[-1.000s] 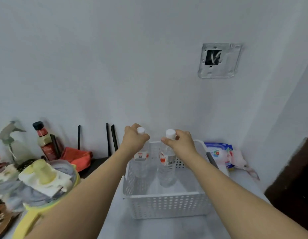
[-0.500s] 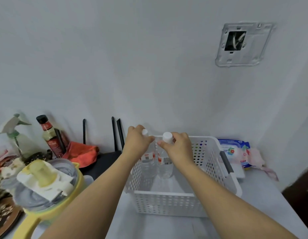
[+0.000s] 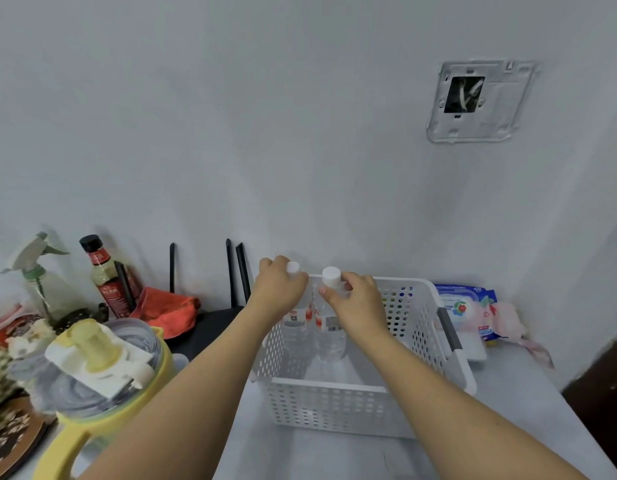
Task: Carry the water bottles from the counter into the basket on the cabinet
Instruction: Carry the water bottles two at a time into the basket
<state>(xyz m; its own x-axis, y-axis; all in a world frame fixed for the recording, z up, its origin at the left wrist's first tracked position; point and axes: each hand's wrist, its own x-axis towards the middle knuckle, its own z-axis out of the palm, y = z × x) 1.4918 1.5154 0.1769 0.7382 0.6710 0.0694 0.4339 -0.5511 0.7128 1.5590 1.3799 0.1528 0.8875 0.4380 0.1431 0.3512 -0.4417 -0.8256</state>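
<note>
From the head view, we have both arms stretched out over the white perforated basket (image 3: 334,407), which sits on the pale cabinet top (image 3: 508,410) near its back edge, close to the wall. Our left hand (image 3: 277,292) is closed around the neck of the left water bottle (image 3: 295,327), just under its white cap. Our right hand (image 3: 355,306) is closed the same way on the right water bottle (image 3: 329,336), its white cap standing clear above our fingers. Both bottles stand upright, side by side and nearly touching, inside the basket toward its far left corner. We cannot tell whether their bases already rest on the basket floor, since the near wall and the clear plastic blur that.

To the left of the basket, along the back edge, are a sauce bottle (image 3: 104,275), a spray bottle (image 3: 37,275) and an orange cloth (image 3: 168,311); a yellow jug (image 3: 103,372) sits at the near left. A pack of wipes (image 3: 468,308) lies at the back right corner.

We judge the step in hand to be setting these two bottles down in the basket. The next move calls for making sure both bases are seated, then loosening both grips together and lifting our hands straight up so neither bottle tips.
</note>
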